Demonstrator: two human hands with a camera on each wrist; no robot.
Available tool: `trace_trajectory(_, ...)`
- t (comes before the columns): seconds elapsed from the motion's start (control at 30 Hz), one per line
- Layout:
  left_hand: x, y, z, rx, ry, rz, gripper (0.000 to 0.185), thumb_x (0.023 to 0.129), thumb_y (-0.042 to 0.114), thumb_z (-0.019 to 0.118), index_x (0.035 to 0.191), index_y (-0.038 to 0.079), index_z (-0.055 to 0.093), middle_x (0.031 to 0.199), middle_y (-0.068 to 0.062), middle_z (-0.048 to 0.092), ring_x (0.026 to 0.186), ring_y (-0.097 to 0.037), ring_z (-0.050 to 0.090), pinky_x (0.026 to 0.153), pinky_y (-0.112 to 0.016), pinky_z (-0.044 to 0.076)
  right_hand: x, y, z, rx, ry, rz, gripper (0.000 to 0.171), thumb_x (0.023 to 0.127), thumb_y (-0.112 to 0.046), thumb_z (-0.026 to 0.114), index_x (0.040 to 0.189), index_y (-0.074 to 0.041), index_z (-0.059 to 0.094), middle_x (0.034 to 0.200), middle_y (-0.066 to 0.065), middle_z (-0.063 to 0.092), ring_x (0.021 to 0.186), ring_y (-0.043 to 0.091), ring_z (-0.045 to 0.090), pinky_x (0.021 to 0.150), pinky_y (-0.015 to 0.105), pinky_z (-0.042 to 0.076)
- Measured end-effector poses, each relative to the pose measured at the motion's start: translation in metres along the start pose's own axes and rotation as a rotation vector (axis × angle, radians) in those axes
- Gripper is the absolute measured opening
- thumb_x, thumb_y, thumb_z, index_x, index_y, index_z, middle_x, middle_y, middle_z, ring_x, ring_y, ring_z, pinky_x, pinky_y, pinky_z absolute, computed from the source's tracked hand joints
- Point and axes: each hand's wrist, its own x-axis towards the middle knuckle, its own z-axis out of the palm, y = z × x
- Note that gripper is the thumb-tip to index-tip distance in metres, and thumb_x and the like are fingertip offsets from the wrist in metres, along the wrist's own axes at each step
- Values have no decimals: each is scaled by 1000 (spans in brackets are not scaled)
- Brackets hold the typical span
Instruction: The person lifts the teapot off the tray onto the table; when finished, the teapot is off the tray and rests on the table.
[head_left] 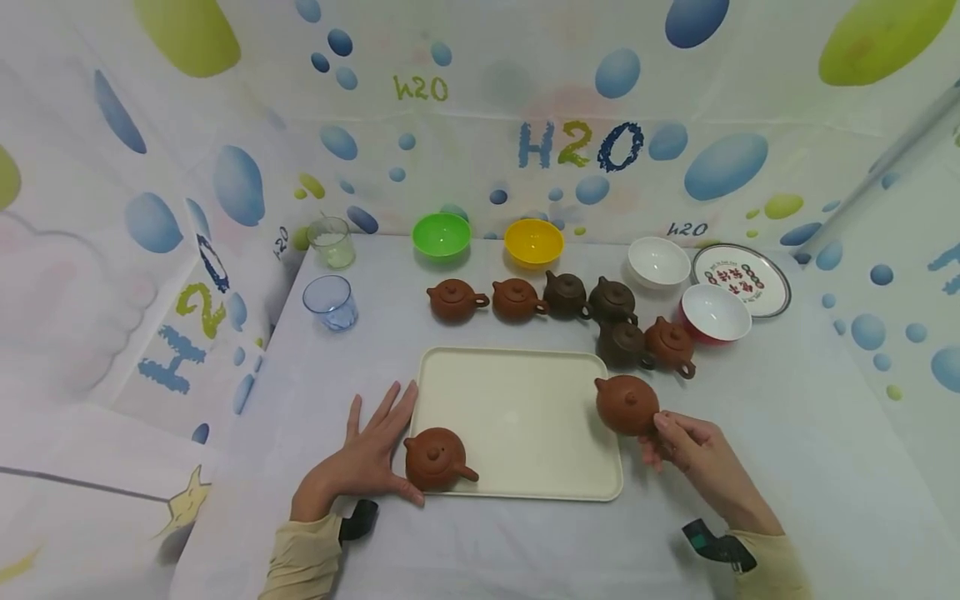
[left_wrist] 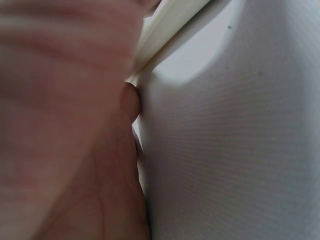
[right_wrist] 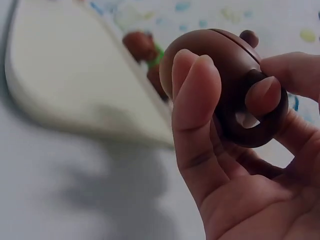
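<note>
My right hand point(head_left: 693, 454) grips a reddish-brown clay teapot point(head_left: 627, 405) by its loop handle, holding it up over the right edge of a cream tray point(head_left: 517, 425). In the right wrist view a fingertip goes through the handle of this teapot point(right_wrist: 215, 55), and other fingers lie along its body. My left hand point(head_left: 371, 454) rests at the tray's left edge with its fingers spread. Beside its thumb, a second reddish-brown teapot point(head_left: 434, 458) sits in the tray's near left corner. The left wrist view shows mostly palm point(left_wrist: 65, 125) and a strip of tray rim point(left_wrist: 170, 30).
Behind the tray stand several teapots, reddish-brown point(head_left: 454, 301) and dark brown point(head_left: 622, 343). Farther back are a green bowl point(head_left: 442, 237), a yellow bowl point(head_left: 533, 242), white bowls point(head_left: 658, 262) and a plate point(head_left: 768, 283). Two glasses point(head_left: 330, 302) stand at the left.
</note>
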Motion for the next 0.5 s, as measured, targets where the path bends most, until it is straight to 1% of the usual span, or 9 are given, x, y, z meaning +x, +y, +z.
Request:
trace_trajectory(0.1,0,0,0,-13,11,28,158,57,72,95,174,19,4,183,-11,6,169,-13,-15,123,-65,-29,1,9,-13,1,29,48,42,117,-26,47,118,11,66,89,0,74,79,12,68,76,26,61)
trace_trajectory(0.2,0,-1,1,-19,18,46,157,59,73,95,174,17,5,183,-13,8,170,-16,-13,122,-66,-29,5,16,-20,-5,52,104,48,116,-32,47,119,12,66,90,0,76,80,12,68,78,25,60)
trace_trajectory(0.4,1,1,0,2,-11,-12,160,55,69,98,174,20,4,183,-11,7,170,-14,-14,124,-64,-29,14,26,-24,-43,78,168,54,115,-41,47,120,9,67,91,-3,76,85,11,67,84,19,53)
trace_trajectory(0.47,1,3,-1,0,-12,-14,160,55,68,98,174,19,4,183,-11,7,170,-14,-14,124,-64,-29,17,27,-25,-28,74,176,54,115,-42,47,122,8,67,94,-3,75,88,10,68,85,20,55)
trace_trajectory(0.5,1,3,-2,-12,-5,-4,160,55,68,98,174,18,5,183,-13,8,170,-16,-13,123,-65,-29,18,27,-26,-16,71,180,54,115,-41,47,123,8,67,96,-3,75,88,9,69,84,21,57)
